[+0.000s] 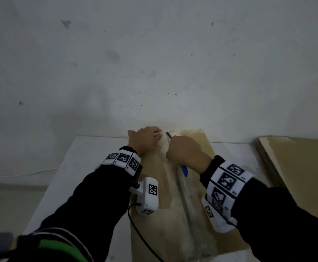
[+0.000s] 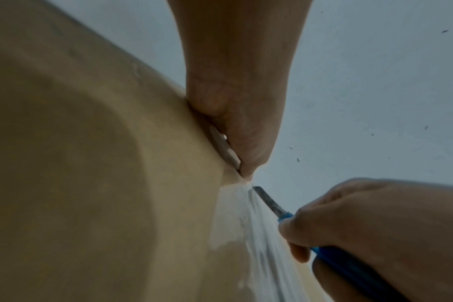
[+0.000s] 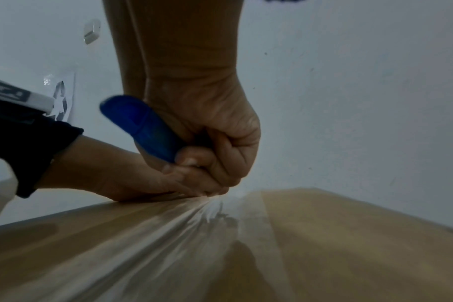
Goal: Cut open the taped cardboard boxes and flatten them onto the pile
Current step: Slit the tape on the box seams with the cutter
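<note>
Grip: right hand [image 1: 185,151] fisted round blue knife [image 2: 272,204]; left hand [image 1: 145,138] pinching tape [image 1: 180,195] at far edge of box [image 1: 199,148] on table [image 1: 90,157]. Step: slitting tape. Next, likely: draw blade along seam, clear of left fingers.

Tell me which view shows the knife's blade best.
The left wrist view. There the blade runs bare from the blue handle in the right hand to the tape beside the left hand's fingertips. The head view shows only a dark sliver. The right wrist view shows the handle; the fist hides the blade.
</note>
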Action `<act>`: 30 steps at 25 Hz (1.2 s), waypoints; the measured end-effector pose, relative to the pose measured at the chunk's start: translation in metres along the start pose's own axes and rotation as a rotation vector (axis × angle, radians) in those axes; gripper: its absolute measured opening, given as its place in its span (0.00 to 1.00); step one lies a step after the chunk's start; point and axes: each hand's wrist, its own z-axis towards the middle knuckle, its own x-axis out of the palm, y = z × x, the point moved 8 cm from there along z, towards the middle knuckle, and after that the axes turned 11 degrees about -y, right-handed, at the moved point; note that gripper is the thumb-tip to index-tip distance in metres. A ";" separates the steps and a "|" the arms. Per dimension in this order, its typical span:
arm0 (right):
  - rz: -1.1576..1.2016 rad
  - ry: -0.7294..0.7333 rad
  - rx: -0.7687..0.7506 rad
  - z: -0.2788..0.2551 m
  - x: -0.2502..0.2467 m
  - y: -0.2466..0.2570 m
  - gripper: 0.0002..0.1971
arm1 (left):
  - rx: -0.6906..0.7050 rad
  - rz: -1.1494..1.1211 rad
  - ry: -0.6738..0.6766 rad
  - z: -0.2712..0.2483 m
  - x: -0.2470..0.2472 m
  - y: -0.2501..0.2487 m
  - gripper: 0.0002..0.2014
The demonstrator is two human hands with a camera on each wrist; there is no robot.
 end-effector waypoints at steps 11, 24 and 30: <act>0.027 0.010 0.072 -0.009 0.009 -0.003 0.12 | -0.001 0.066 0.010 -0.003 -0.001 -0.003 0.15; 0.017 0.013 0.056 -0.008 0.011 -0.001 0.06 | 0.014 0.060 -0.009 -0.004 -0.002 -0.005 0.15; 0.078 0.055 0.075 -0.008 0.009 -0.006 0.13 | 0.012 0.038 -0.002 -0.004 -0.001 -0.004 0.15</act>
